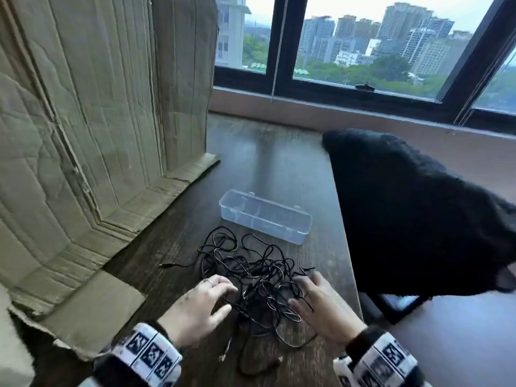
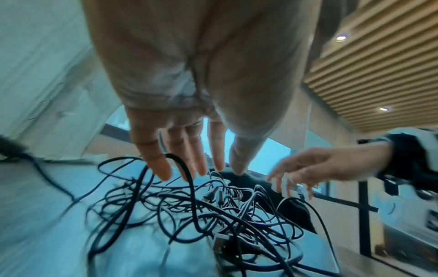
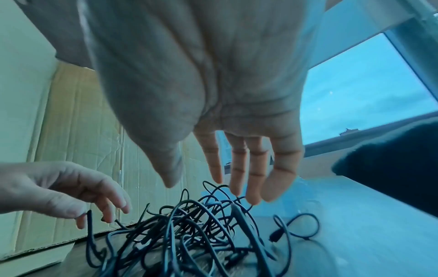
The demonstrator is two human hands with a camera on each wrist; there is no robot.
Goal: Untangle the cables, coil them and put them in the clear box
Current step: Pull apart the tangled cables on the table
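Note:
A tangle of thin black cables [image 1: 251, 277] lies on the dark wooden table [image 1: 279, 163], with loose plug ends trailing left and toward me. Beyond it sits the clear plastic box [image 1: 265, 216], lidless, with nothing inside. My left hand [image 1: 203, 300] hovers at the tangle's left side, fingers spread and relaxed, holding nothing. My right hand [image 1: 318, 303] is at the tangle's right side, fingers straight over the cables. In the left wrist view one cable loop [image 2: 182, 168] arches up in front of the left fingers [image 2: 161, 168]. The right fingers [image 3: 253, 185] hang just above the cables [image 3: 189, 224].
A large creased cardboard sheet [image 1: 83, 135] stands along the left and folds onto the table. A black fuzzy chair back [image 1: 405, 219] stands right of the table edge. A window [image 1: 363, 46] and sill run behind.

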